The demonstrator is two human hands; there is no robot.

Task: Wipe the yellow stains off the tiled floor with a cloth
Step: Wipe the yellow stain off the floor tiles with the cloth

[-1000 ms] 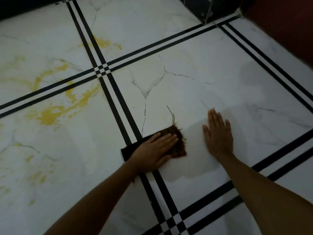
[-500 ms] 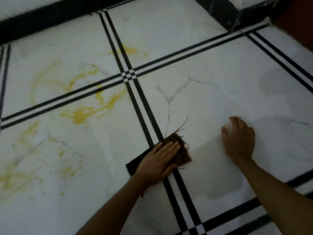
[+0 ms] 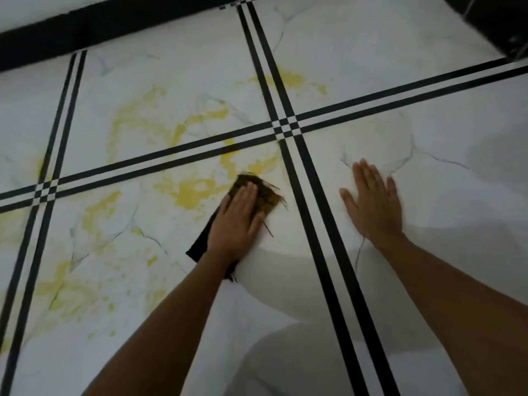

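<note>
A dark cloth [image 3: 267, 194] with a frayed, yellow-soaked front edge lies flat on the white marble-look tiled floor [image 3: 428, 90]. My left hand [image 3: 237, 221] presses down on it, fingers together. The cloth's front edge touches a thick yellow stain [image 3: 190, 194] just left of the black double grout stripe [image 3: 314, 201]. More yellow stains spread over the tile beyond [image 3: 137, 124], near the stripe crossing [image 3: 291, 80] and over the lower left tile [image 3: 71, 281]. My right hand [image 3: 374, 207] rests flat and spread on the tile right of the stripe, holding nothing.
A black skirting band [image 3: 85, 27] runs along the far edge of the floor. A dark object [image 3: 497, 21] stands at the top right corner. A damp sheen [image 3: 285, 281] covers the tile below the cloth.
My left hand has slid the cloth leftward across the black stripe onto the stained tile. The view has shifted left, showing more stains. My right hand has stayed flat on the floor.
</note>
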